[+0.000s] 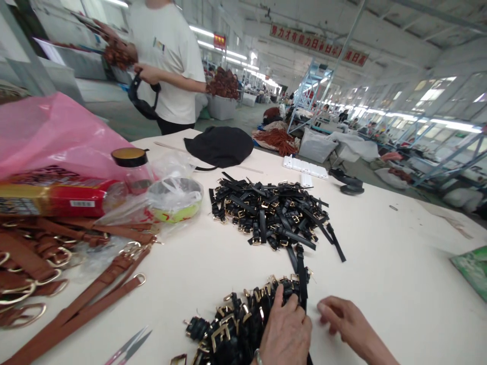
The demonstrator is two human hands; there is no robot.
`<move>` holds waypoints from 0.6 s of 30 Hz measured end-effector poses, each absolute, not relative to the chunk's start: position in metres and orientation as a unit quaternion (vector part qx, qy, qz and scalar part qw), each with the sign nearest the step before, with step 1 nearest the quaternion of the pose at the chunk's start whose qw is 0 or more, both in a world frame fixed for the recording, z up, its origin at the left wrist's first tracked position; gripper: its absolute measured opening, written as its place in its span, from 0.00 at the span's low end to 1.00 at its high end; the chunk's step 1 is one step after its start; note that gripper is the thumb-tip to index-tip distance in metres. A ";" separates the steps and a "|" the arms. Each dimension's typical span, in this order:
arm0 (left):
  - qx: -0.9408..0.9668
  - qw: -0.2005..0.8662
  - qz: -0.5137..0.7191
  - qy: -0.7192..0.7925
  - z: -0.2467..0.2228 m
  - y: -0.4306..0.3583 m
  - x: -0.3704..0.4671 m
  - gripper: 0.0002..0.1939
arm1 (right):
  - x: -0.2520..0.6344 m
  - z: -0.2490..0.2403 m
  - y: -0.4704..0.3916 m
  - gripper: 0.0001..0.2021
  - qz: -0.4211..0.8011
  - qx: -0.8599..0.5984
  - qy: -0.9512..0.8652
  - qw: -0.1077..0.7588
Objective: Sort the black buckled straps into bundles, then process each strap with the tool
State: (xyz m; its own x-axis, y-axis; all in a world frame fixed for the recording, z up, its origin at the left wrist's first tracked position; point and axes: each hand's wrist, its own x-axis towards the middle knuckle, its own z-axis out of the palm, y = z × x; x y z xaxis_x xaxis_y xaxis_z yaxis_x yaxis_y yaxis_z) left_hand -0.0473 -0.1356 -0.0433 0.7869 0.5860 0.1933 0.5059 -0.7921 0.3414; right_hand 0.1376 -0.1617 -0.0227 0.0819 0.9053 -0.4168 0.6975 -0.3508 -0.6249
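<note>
My left hand (288, 327) lies on the near heap of short black straps with gold buckles (236, 324), its index finger stretched out and the other fingers slightly bent. Its thumb is hidden. Beside that heap, on the right, my right hand (348, 322) hovers by the white tabletop with loosely curved fingers and nothing visible in it. A single black strap (302, 274) stretches from the near heap toward a larger pile of black buckled straps (270, 210) farther back.
Brown buckled belts (102, 284) and scissors (131, 347) lie on the left. Behind them are a pink bag (57, 126), a lidded jar (133, 170) and a bagged bowl (175, 197). A black cloth (220, 146) and power strip (305, 166) lie farther back. A person (171, 61) stands beyond the table.
</note>
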 end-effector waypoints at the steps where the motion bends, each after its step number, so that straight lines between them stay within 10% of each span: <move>1: 0.935 0.139 0.148 0.291 -0.043 -0.135 -0.047 0.12 | 0.135 -0.025 -0.149 0.21 0.374 -0.740 -0.539 0.146; 9: 0.931 0.146 0.145 0.300 -0.038 -0.134 -0.048 0.11 | 0.127 -0.053 -0.102 0.18 0.240 -0.816 -0.502 0.155; 18: 0.926 0.151 0.147 0.313 -0.037 -0.136 -0.048 0.11 | 0.155 -0.057 -0.147 0.26 0.398 -0.730 -0.472 0.294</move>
State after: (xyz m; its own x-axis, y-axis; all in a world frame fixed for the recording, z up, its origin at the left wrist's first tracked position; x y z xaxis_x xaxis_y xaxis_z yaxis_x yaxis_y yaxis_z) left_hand -0.0481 -0.1358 -0.0370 0.7609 0.6242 0.1770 0.5359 -0.7585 0.3709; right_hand 0.1554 -0.1472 -0.0572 0.2386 0.9225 -0.3035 0.4548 -0.3823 -0.8044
